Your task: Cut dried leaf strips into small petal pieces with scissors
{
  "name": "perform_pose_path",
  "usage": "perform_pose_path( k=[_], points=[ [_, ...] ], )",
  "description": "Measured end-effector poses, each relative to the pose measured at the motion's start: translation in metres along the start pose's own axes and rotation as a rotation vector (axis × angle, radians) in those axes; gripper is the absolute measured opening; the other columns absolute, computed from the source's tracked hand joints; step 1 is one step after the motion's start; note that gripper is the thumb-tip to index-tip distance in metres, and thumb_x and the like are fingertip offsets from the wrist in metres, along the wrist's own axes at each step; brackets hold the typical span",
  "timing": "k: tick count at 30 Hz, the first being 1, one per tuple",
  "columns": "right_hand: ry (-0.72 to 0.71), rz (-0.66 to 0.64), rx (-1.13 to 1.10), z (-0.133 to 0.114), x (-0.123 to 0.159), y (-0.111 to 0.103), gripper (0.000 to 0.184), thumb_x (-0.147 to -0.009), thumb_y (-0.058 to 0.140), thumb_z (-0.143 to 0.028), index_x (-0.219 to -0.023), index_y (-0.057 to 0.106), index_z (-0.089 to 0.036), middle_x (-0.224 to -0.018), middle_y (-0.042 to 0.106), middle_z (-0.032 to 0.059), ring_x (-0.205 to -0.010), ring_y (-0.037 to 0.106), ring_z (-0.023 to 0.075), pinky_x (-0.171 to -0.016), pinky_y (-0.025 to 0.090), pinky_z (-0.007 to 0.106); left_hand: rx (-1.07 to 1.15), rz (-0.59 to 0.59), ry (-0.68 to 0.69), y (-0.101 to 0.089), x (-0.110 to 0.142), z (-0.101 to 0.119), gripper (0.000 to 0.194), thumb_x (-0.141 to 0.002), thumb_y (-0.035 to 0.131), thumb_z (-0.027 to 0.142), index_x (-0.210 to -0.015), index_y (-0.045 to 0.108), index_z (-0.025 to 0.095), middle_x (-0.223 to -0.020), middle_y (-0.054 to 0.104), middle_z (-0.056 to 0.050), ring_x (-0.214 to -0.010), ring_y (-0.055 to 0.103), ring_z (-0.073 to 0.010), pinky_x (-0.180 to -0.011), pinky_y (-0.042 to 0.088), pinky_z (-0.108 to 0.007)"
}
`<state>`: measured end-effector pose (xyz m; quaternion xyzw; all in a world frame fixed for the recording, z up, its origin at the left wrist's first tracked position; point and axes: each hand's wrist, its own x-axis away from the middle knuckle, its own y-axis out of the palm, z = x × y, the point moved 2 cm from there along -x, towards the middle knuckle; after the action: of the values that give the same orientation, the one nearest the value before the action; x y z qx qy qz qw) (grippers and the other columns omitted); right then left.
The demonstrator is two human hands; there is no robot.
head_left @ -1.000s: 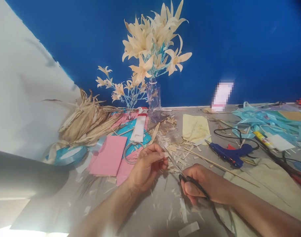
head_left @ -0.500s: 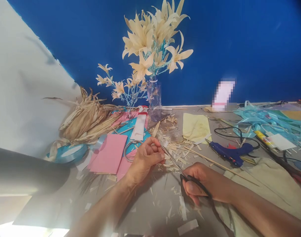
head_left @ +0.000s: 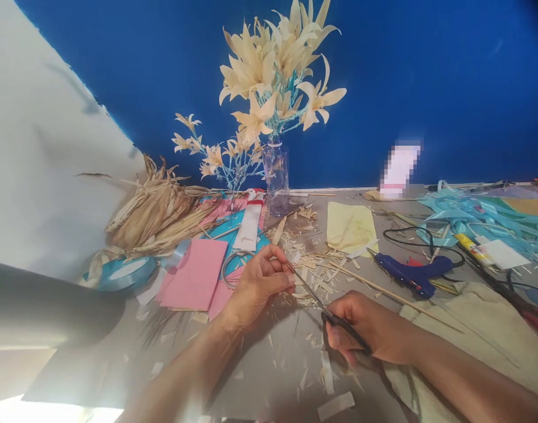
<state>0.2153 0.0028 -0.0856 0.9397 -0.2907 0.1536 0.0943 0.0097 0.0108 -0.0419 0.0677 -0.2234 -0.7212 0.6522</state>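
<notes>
My right hand [head_left: 361, 326] grips a pair of scissors [head_left: 311, 291] by its black handles, and the blades point up and left. The blades look nearly together. Close to their tips is my left hand [head_left: 266, 279], its thumb and fingers pinched. Whatever lies in that pinch is too small or hidden to make out. Pale dried scraps [head_left: 319, 276] are scattered on the table [head_left: 273, 376] around and beneath both hands. A thin wooden stick [head_left: 392, 292] lies just past my right hand, and a roll of grey wire or tape [head_left: 228, 271] is behind my left wrist.
Cream flowers [head_left: 255, 70] stand in a clear bottle [head_left: 276, 182] at the back. Dried husks [head_left: 149, 205], a blue ribbon roll [head_left: 127, 273] and pink paper [head_left: 198, 276] are left. On the right lie a blue glue gun [head_left: 410, 273], yellow paper [head_left: 351, 228] and a cloth [head_left: 484, 335].
The scissors have closed: their handles and blades have come together as my right fingers squeezed. My left hand has stayed almost where it was.
</notes>
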Motion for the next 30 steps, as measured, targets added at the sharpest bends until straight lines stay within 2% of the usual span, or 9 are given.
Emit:
perform_pose_path(
  k=[4,15,20,23,25,27,30],
  points=[
    [0.008,0.01,0.001,-0.002,0.0,0.0,0.055,-0.078,0.067,-0.065,-0.062,0.059,-0.013,-0.051,0.055,-0.0005,-0.047,0.037,0.0074,-0.048,0.023,0.023,-0.013,-0.067,0.003,-0.002,0.0,0.001,0.031,-0.066,0.077,0.015,-0.086,0.054,0.018,-0.074,0.063,0.001,-0.059,0.056,-0.0085,-0.059,0.043,-0.022],
    [-0.026,0.031,0.04,-0.006,0.001,0.001,0.062,-0.075,0.062,-0.074,-0.06,0.058,-0.014,-0.05,0.055,0.0002,-0.048,0.036,0.0081,-0.049,0.024,0.024,-0.002,0.008,0.025,-0.001,0.0,0.004,0.029,-0.063,0.079,0.016,-0.08,0.055,0.018,-0.076,0.06,0.002,-0.057,0.054,-0.0072,-0.06,0.048,-0.022],
    [0.019,0.034,0.044,-0.002,0.0,0.0,0.056,-0.079,0.065,-0.066,-0.061,0.06,-0.013,-0.045,0.047,-0.0037,-0.045,0.033,0.0071,-0.047,0.02,0.024,-0.001,-0.004,0.023,-0.002,-0.001,0.004,0.029,-0.063,0.079,0.015,-0.081,0.056,0.018,-0.073,0.059,0.003,-0.058,0.055,-0.0079,-0.06,0.048,-0.022],
    [0.012,0.056,0.032,-0.005,-0.002,0.001,0.056,-0.078,0.067,-0.064,-0.056,0.058,-0.014,-0.047,0.051,-0.001,-0.046,0.036,0.0075,-0.047,0.022,0.024,0.032,-0.011,0.006,-0.002,-0.001,0.003,0.031,-0.063,0.081,0.016,-0.083,0.057,0.018,-0.071,0.059,0.003,-0.057,0.055,-0.0079,-0.059,0.047,-0.021],
    [0.014,0.147,0.018,-0.01,-0.003,0.0,0.052,-0.074,0.071,-0.062,-0.058,0.058,-0.014,-0.05,0.055,-0.0001,-0.047,0.037,0.008,-0.047,0.024,0.024,0.048,-0.009,-0.021,-0.001,-0.001,0.001,0.032,-0.064,0.082,0.017,-0.086,0.058,0.017,-0.072,0.061,0.003,-0.058,0.056,-0.0083,-0.06,0.046,-0.022],
    [-0.011,0.308,-0.011,-0.017,-0.003,-0.001,0.044,-0.07,0.077,-0.056,-0.067,0.059,-0.015,-0.056,0.057,-0.001,-0.049,0.039,0.0088,-0.047,0.027,0.023,0.044,-0.002,-0.041,0.0,-0.001,-0.003,0.032,-0.065,0.081,0.017,-0.087,0.059,0.017,-0.072,0.062,0.003,-0.059,0.059,-0.009,-0.061,0.046,-0.022],
    [-0.111,0.491,-0.041,-0.028,-0.002,-0.003,0.035,-0.067,0.079,-0.045,-0.081,0.061,-0.018,-0.072,0.062,0.0001,-0.06,0.048,0.0118,-0.054,0.038,0.023,0.017,-0.007,-0.075,0.005,-0.001,-0.012,0.029,-0.066,0.08,0.016,-0.086,0.06,0.017,-0.069,0.062,0.003,-0.059,0.061,-0.0102,-0.06,0.045,-0.022]
  ],
)
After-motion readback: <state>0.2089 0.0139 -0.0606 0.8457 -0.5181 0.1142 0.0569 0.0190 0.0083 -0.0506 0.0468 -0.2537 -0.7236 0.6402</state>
